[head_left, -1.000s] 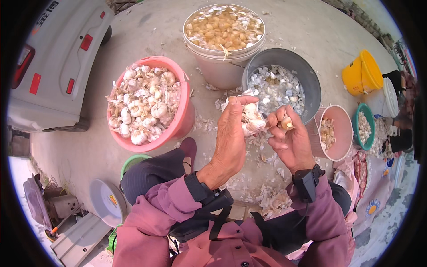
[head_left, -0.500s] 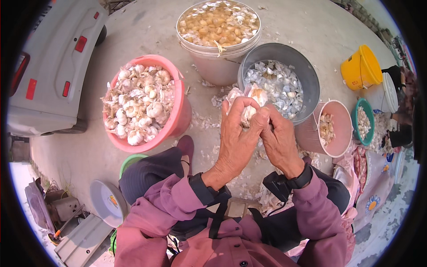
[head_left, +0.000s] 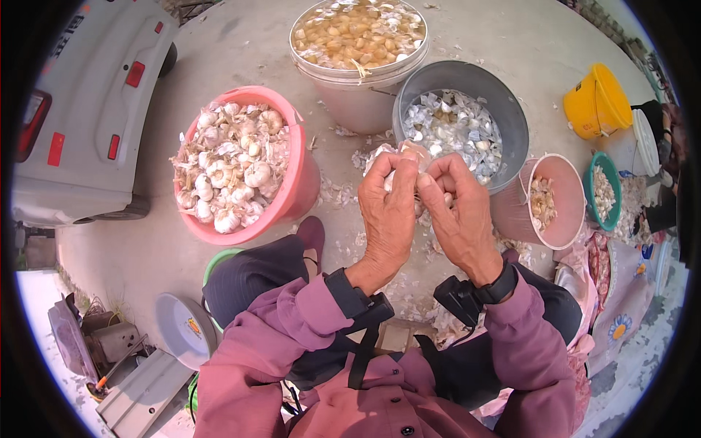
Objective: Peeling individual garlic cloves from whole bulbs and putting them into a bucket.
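Head view, fingers (head_left: 404, 179) on garlic (head_left: 415, 151), dark lettering (head_left: 71, 28) on pale vehicle (head_left: 91, 109)

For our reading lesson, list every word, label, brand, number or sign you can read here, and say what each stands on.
No text is clear enough to quote.
Vehicle: dark lettering at upper left, slanted and blurred.
Yellow bucket: dark print, too small to read.
Grey basin: orange mark, too small to read.
Bag: blue flower print; any lettering is too faint.
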Demonstrator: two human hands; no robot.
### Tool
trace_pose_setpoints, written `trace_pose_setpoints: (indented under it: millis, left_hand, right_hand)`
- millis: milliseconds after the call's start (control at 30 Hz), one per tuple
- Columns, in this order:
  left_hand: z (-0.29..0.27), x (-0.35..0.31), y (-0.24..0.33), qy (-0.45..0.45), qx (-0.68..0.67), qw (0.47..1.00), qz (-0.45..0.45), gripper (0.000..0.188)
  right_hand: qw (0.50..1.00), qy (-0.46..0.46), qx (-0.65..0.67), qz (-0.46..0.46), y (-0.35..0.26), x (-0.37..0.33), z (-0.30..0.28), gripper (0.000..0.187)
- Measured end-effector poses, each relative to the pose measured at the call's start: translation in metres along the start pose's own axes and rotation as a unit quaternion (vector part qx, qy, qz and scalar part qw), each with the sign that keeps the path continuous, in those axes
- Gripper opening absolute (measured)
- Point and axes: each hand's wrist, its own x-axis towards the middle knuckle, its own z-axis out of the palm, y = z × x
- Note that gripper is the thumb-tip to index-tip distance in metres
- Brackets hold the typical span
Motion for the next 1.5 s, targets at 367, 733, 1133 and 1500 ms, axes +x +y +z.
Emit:
trace_pose_setpoints:
  millis: [367,733,1133,1500]
  left_hand:
    - [0.004,0.004,0.021,0.0,0.014,1.0,0.022,0.028]
    - [-0.006,0.015,0.028,-0.016,-0.13,0.985,-0.11,0.042]
    - [-0.017,0.014,0.039,-0.023,-0.129,0.979,-0.155,0.042]
    - [-0.02,0.012,0.04,-0.052,-0.189,0.975,-0.11,0.022]
  right_hand:
    - [0.999,-0.012,0.004,-0.052,-0.003,0.0,0.008,0.019]
    - [0.942,-0.156,0.274,0.116,-0.006,0.001,-0.018,0.022]
    - [0.865,-0.238,0.4,0.189,-0.005,0.001,-0.023,0.014]
    - [0.992,0.113,0.028,-0.057,-0.011,0.054,-0.049,0.033]
